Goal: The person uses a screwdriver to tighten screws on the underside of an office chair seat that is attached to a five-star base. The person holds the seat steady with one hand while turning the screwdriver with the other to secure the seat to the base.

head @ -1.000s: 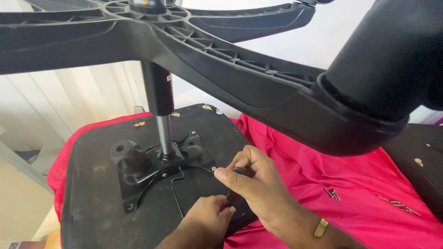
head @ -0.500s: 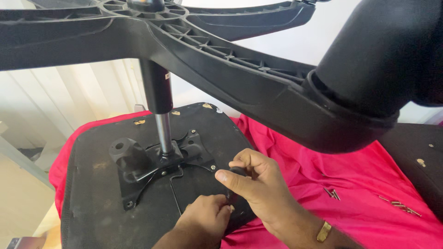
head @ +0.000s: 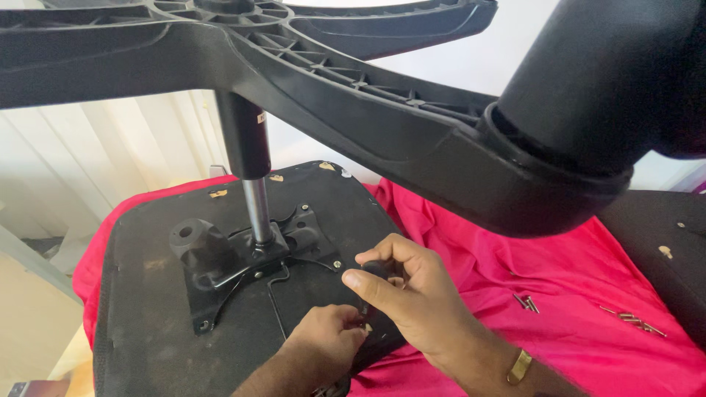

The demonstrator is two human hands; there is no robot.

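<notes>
An office chair lies upside down: its black seat underside rests on a red cloth, with the black metal mechanism plate and gas lift column rising to the star base overhead. My right hand grips a small black tool handle at the seat's right edge. My left hand sits just below it, fingers pinched at the same spot on the seat; what it pinches is hidden.
A big black caster on the star base looms at the upper right, close to the camera. Loose screws and bolts lie on the red cloth. Another black padded chair part lies at the right. Pale curtains hang behind.
Both hands stayed at the seat's right edge, with the right fingers shifting slightly on the tool. The view moved a little.
</notes>
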